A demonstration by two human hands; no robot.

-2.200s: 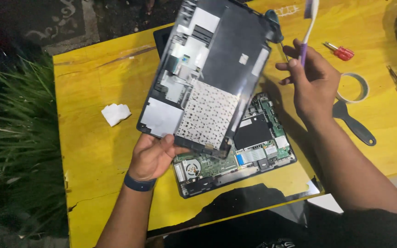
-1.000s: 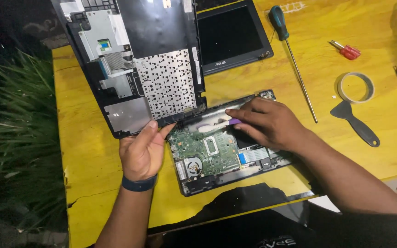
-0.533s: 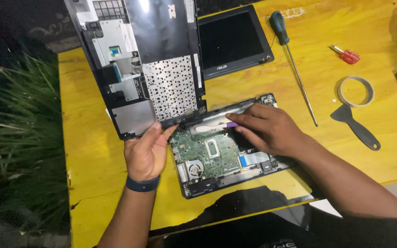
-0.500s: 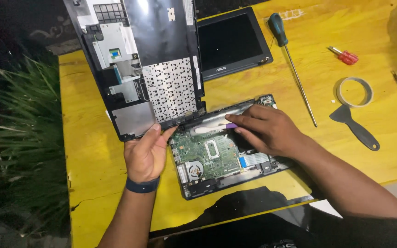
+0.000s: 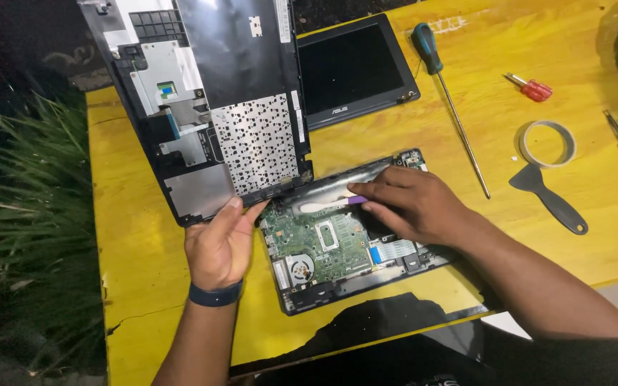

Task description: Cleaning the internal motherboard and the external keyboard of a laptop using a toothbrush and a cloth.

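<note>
Yellow wooden worktop (image 5: 409,136), an opened black laptop base (image 5: 352,243) and our two hands at work on it.

From the head view we see our left hand (image 5: 219,243), a dark band on its wrist, gripping the lower edge of the black keyboard cover panel (image 5: 216,100), which is tilted up with its perforated metal underside facing us, its near edge just above the base. Our right hand (image 5: 409,204) lies on the base's green circuit board (image 5: 316,246), fingers closed on a white and purple toothbrush (image 5: 327,206) held flat against the board's far edge. Beyond sit a small black screen panel (image 5: 355,68), a long blue-handled screwdriver (image 5: 446,93), a small red screwdriver (image 5: 531,88), a ring of tape (image 5: 547,143) and a black scraper (image 5: 546,200).
</note>
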